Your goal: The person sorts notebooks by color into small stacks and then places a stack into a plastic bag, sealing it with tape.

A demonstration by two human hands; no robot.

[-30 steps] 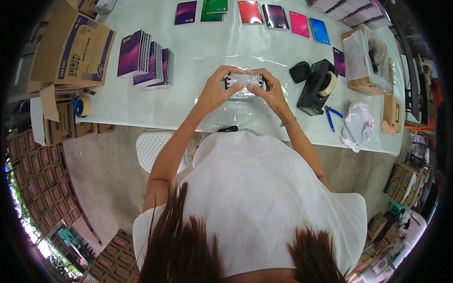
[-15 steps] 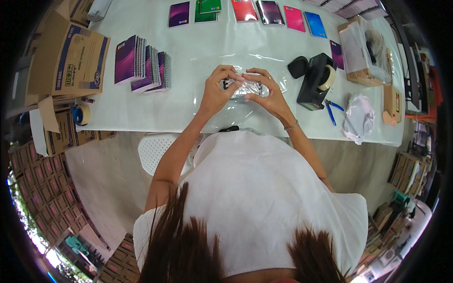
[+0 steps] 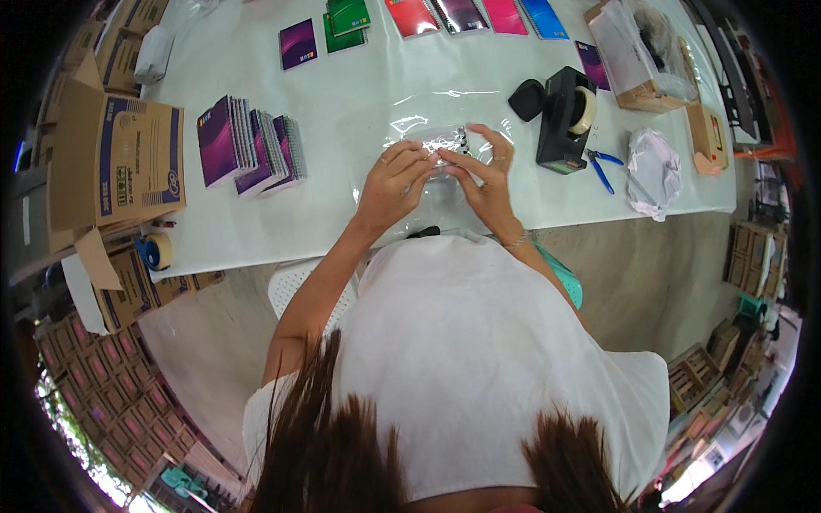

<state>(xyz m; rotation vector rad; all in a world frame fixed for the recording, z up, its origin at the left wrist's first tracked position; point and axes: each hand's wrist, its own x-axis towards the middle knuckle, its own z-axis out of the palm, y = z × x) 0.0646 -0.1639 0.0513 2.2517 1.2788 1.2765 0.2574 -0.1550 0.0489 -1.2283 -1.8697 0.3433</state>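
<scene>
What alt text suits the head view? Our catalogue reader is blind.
Seen from above, a person's left hand and right hand hold a clear plastic-wrapped packet over a white table, between stacked purple notebooks and a black tape dispenser.

head view, looking steeply down, table [image 3: 359, 94] near

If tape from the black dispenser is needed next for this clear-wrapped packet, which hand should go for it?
Probably the right hand: the black tape dispenser stands just beyond it on the table's right side, while the left hand on the clear-wrapped packet would have to cross over.
</scene>
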